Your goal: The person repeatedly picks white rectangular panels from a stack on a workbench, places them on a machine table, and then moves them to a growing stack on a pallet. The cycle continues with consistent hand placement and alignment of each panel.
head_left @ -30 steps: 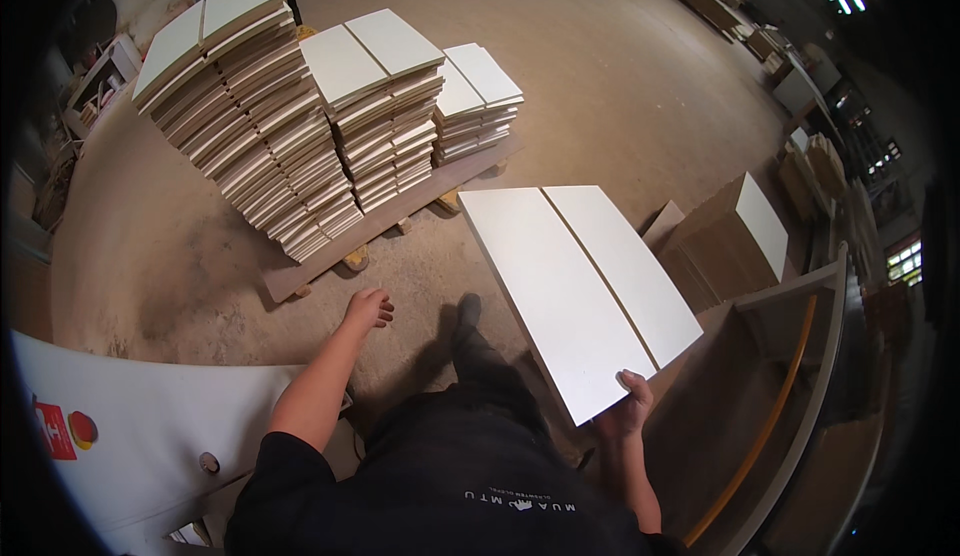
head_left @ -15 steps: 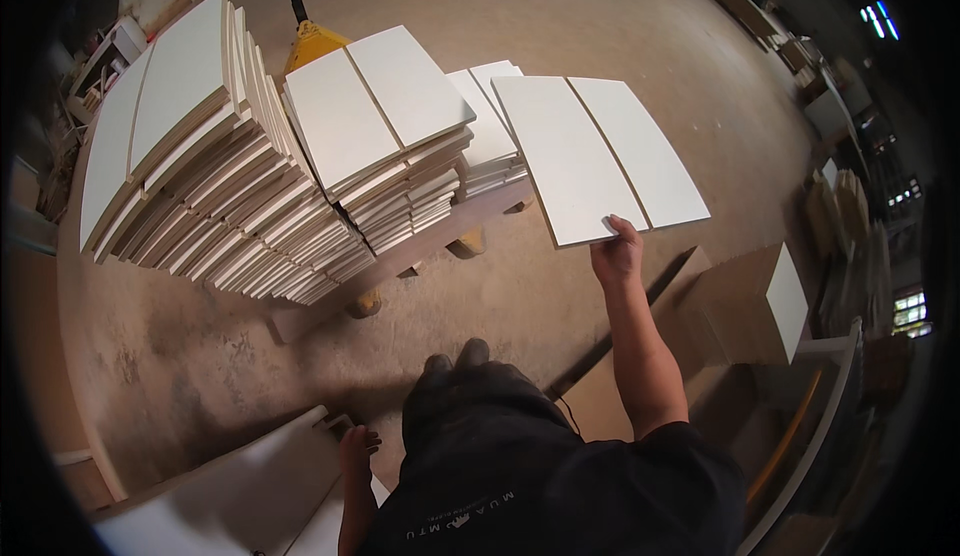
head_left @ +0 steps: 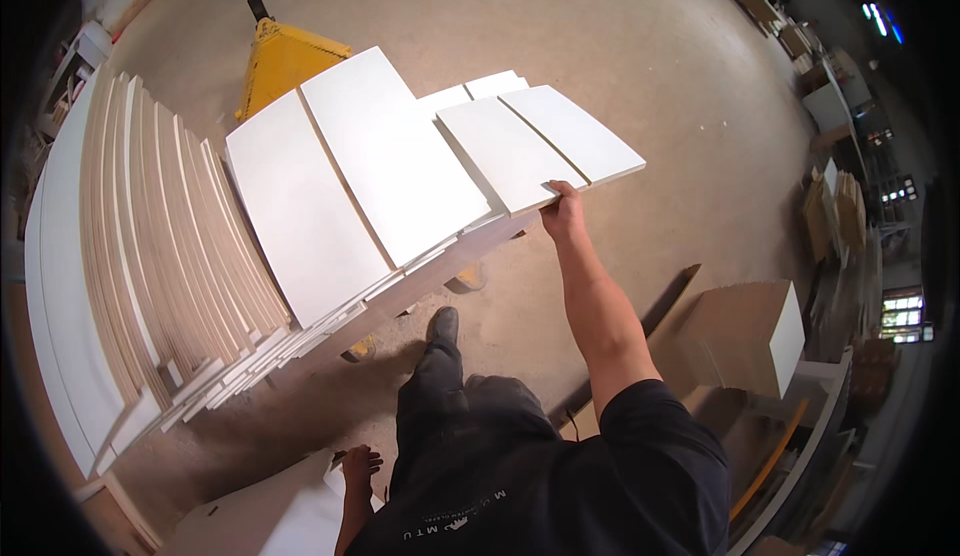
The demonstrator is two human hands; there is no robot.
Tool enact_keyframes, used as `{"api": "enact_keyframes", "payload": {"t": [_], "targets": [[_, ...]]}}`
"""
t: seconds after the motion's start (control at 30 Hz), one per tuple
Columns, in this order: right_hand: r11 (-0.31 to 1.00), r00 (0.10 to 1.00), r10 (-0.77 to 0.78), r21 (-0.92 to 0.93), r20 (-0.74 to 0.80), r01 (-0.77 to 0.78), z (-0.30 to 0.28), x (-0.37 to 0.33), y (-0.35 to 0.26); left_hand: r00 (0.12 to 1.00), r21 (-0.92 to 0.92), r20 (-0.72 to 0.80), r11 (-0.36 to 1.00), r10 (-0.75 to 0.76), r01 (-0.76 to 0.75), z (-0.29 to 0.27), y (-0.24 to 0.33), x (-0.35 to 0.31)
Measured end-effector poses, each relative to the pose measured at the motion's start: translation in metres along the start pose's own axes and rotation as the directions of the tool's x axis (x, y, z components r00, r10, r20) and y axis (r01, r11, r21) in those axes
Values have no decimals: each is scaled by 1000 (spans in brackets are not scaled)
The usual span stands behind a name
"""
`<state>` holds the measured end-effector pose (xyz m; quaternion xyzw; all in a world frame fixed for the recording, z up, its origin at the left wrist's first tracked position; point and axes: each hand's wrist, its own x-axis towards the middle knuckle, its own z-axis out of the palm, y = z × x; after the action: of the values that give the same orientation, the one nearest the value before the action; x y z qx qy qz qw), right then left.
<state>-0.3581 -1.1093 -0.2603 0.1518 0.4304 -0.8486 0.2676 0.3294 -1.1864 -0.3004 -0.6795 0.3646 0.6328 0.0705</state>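
My right hand [head_left: 564, 208], arm stretched forward, grips the near edge of a white grooved board [head_left: 490, 151], thumb on top. The board is tilted slightly and overlaps, in view, the low far stack of white boards [head_left: 495, 84]; whether it touches that stack I cannot tell. Just left of it rises a taller stack of grooved white boards [head_left: 400, 166]. My left hand [head_left: 361, 463] hangs low at my side with loosely spread fingers and nothing in it, close to a white flat surface [head_left: 265, 506].
At far left stands a tall stack of boards [head_left: 165, 226]. The stacks rest on a wooden pallet [head_left: 480, 244], with a yellow pallet jack [head_left: 290, 64] behind. To my right are a cardboard box [head_left: 740, 331] and a pale rail [head_left: 815, 436]. Shelving and boards line the right wall.
The board in my right hand has moved left, toward the low far stack. I have come closer to the stacks, with one foot forward. My left hand still hangs free.
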Motion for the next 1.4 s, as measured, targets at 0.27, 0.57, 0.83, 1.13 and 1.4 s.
{"api": "enact_keyframes", "payload": {"t": [0.27,0.57,0.83,1.13,1.4], "targets": [[993,994,105,54,-42,-103,-5,79,60,992,85,91,992,90,-98,27,118,11],[672,876,379,-562,-300,-483,-81,40,75,990,308,129,951,-56,14,17,133,34],[426,726,393,-588,-564,-688,-236,-193,92,933,523,355,840,-60,-145,74,179,70],[789,775,198,-372,-600,-489,-324,-400,113,866,710,501,568,9,-417,145,186,64],[916,695,-40,-305,-718,-262,-398,-638,191,791,795,604,134,-98,-591,212,82,26]]}}
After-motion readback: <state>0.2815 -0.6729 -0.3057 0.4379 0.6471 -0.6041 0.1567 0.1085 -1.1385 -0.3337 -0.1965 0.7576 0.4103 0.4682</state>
